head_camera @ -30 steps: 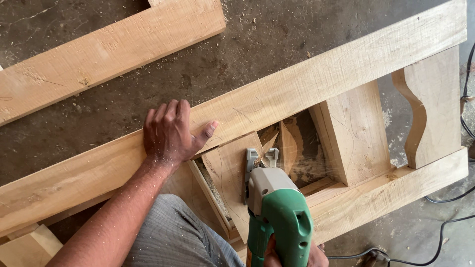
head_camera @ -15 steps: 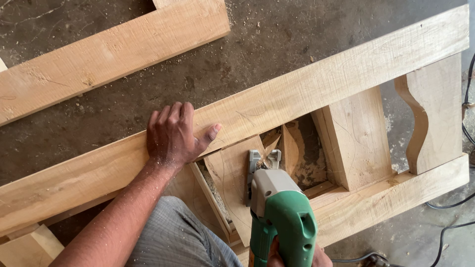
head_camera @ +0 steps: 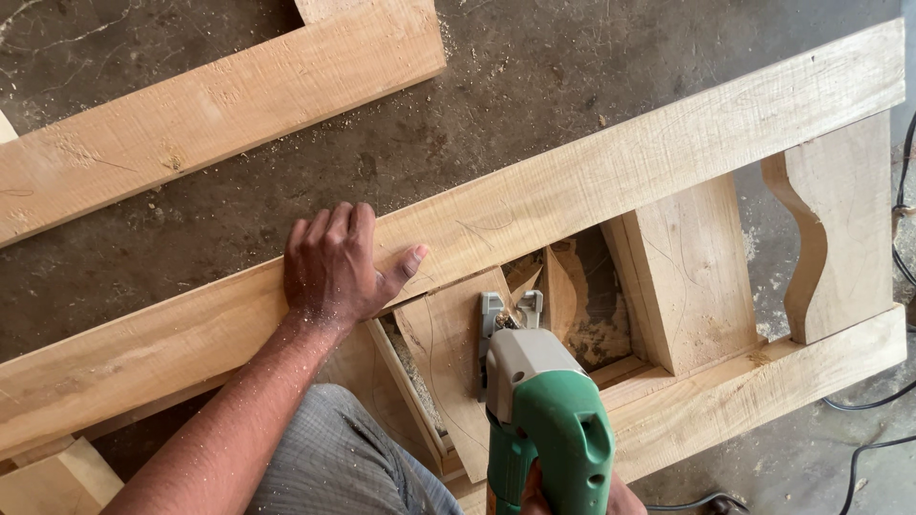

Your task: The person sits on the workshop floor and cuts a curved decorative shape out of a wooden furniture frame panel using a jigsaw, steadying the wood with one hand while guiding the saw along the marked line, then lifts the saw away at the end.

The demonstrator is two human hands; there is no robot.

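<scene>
**Jigsaw on the curved cut, left hand bracing the frame**

My left hand [head_camera: 336, 265] lies flat and open on the long wooden rail [head_camera: 572, 191], fingers spread, gripping nothing. My right hand [head_camera: 572, 496] is mostly hidden at the near edge, wrapped around the handle of the green jigsaw [head_camera: 544, 420]; I cannot tell how tight. The saw's shoe sits on the small board [head_camera: 448, 353] with a pencilled curve, inside the frame, left of the upright block [head_camera: 687, 277]. I'd press the shoe flat, follow the line slowly, and hold my left hand well apart from the blade.
</scene>
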